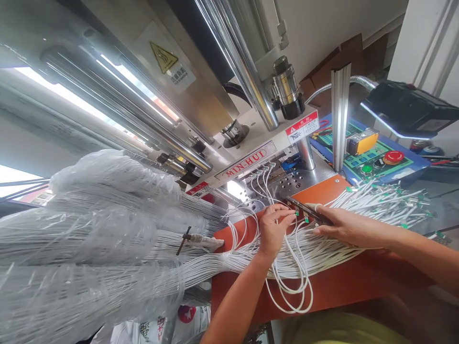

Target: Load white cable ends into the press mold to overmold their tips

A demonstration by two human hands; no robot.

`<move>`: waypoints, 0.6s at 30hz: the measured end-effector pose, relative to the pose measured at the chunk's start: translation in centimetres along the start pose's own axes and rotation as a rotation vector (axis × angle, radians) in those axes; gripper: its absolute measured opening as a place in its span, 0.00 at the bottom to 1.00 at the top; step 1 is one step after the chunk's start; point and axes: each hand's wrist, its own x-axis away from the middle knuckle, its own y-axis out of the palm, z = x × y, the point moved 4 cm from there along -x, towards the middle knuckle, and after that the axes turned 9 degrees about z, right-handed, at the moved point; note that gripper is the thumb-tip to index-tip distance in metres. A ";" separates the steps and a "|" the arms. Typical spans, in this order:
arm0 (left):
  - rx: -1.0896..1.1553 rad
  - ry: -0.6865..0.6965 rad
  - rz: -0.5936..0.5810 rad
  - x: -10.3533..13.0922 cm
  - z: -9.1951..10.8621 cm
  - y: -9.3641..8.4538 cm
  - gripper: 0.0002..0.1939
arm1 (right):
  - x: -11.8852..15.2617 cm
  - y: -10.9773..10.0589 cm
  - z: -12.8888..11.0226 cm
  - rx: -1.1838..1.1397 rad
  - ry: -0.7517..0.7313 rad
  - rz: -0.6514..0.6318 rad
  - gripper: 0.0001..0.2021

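My left hand (275, 227) pinches a white cable that ends in a small green connector (297, 213), close against a dark metal bar (310, 211). My right hand (340, 223) grips that bar from its right end, thumb on top and fingers below. A second green connector (306, 220) sits along the bar's lower edge. White cables (296, 286) loop down from the bar and hang over the orange-brown table edge. Beneath both hands lies a thick bundle of white cables (330, 253), its many green-tipped ends fanned out at the right.
A press labelled MIN-HUI (247, 162) stands ahead, with several cables running into its lower mould. Plastic-wrapped cable bundles (107, 229) fill the left. A control panel (373, 153) with a red stop button, a metal post (340, 119) and a lamp (412, 107) are at the right.
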 end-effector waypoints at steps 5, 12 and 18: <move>0.370 -0.407 0.110 -0.1 -0.8 -1.2 0.17 | 0.1 0.1 -0.5 -0.070 0.030 -0.054 0.16; 0.581 -0.602 0.060 1.0 -0.6 0.3 0.19 | 0.0 0.4 -0.1 -0.095 0.002 -0.051 0.19; 0.185 -0.324 0.061 1.6 -0.1 -0.1 0.22 | -0.3 1.0 1.5 -0.087 0.016 -0.055 0.24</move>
